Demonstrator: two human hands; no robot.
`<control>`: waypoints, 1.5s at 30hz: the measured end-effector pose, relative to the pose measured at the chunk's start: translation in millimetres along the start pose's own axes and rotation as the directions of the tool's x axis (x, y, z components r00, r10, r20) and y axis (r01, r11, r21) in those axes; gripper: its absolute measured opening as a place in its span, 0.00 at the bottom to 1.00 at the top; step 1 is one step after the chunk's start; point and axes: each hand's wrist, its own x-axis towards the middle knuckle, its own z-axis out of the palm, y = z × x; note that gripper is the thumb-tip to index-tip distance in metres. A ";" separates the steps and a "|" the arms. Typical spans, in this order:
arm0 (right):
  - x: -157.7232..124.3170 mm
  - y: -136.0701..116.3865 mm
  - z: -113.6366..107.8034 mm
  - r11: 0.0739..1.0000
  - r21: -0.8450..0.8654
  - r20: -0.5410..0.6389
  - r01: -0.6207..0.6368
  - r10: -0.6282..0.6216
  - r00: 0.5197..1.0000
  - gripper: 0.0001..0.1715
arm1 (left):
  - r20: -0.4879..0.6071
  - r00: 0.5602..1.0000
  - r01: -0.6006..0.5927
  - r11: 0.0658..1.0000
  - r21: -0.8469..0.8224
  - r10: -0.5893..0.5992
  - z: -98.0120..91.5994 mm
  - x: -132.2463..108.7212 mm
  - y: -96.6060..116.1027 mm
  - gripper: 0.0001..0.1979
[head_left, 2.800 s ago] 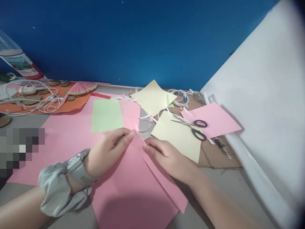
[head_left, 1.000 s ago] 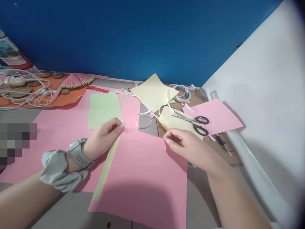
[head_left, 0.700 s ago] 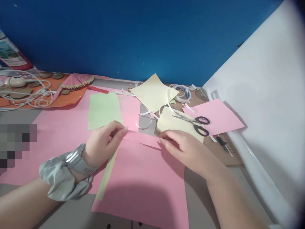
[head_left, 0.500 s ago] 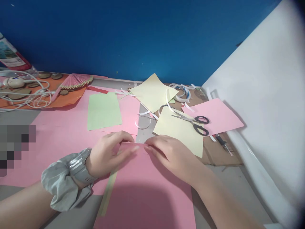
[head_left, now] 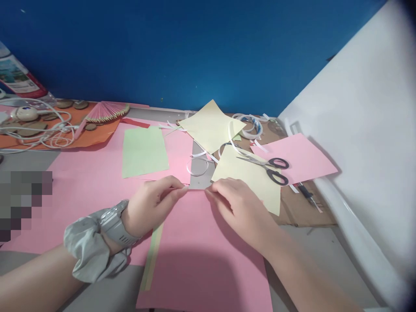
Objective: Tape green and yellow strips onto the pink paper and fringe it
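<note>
A large pink paper sheet (head_left: 208,255) lies in front of me, with a pale yellow-green strip (head_left: 153,259) along its left side. Thumb and index finger of my left hand (head_left: 156,201) pinch its far edge near the left end. My right hand (head_left: 238,206) pinches the same edge a short way to the right, its fingertips partly hidden behind the hand. A short stretch of the edge shows between the two hands. On my left wrist are a grey watch (head_left: 118,223) and a grey scrunchie (head_left: 89,247).
Black-handled scissors (head_left: 271,167) lie on a cream sheet (head_left: 251,182) beyond my right hand. Behind are a green sheet (head_left: 145,151), another cream sheet (head_left: 211,125), a tape roll (head_left: 253,126) and a pink sheet (head_left: 300,160). A folded pink fan (head_left: 107,112) and white cables (head_left: 48,130) are far left.
My left thumb has closed against the index finger on the paper's far edge. Both hands have shifted slightly away from me, and the pink sheet's far edge has moved with them.
</note>
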 end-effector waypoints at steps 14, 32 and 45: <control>1.6 29.7 -10.4 0.988 -0.136 -0.172 -0.078 0.054 0.984 0.11 | -0.075 0.973 0.215 0.974 -0.072 -0.220 -8.8 7.4 -3.9 0.13; -0.1 73.9 -22.8 0.866 -0.356 -0.530 -0.352 0.123 0.839 0.09 | -0.170 0.943 0.278 0.958 -0.066 -0.285 -13.3 12.2 -12.5 0.13; 6.7 -3.6 18.8 0.999 0.031 -0.043 0.026 -0.025 0.999 0.11 | 0.058 0.997 0.053 0.999 -0.005 -0.052 0.9 3.9 1.4 0.13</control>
